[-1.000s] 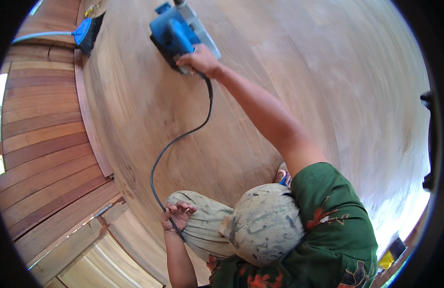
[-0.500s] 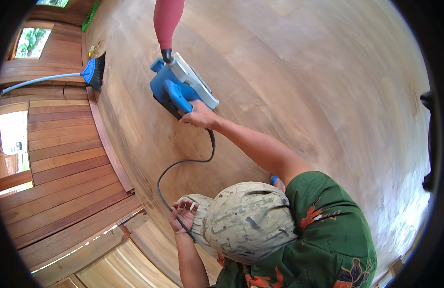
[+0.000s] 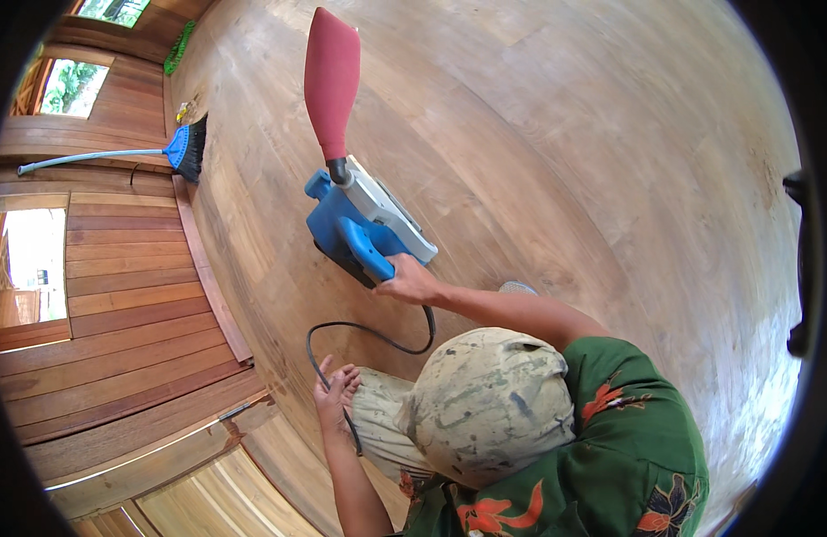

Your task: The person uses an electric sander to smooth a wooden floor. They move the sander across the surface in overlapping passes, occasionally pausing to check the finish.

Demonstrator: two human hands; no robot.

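Note:
My right hand [image 3: 410, 281] is wrapped round the rear handle of a blue and grey belt sander [image 3: 349, 225], which rests on the wooden floor [image 3: 539, 188]. From the sander's far end rises a red dust bag [image 3: 333, 80], puffed out. A black power cord [image 3: 364, 326] leaves the handle, loops to the left and passes through my left hand [image 3: 336, 390]. That hand is palm up beside my bent knee, its fingers loosely curled, with the cord lying between thumb and fingers.
To the left stands a plank wall [image 3: 136, 259] with window openings. A blue broom [image 3: 183, 148] with black bristles leans by it, and a green item [image 3: 178, 49] lies farther along the wall. My stained trouser leg [image 3: 490, 403] takes up the near middle.
The sander has come nearer and a little to the right, drawn by my right hand, and its dust bag now shows whole. The cord's loop is tighter; my left hand still has the cord.

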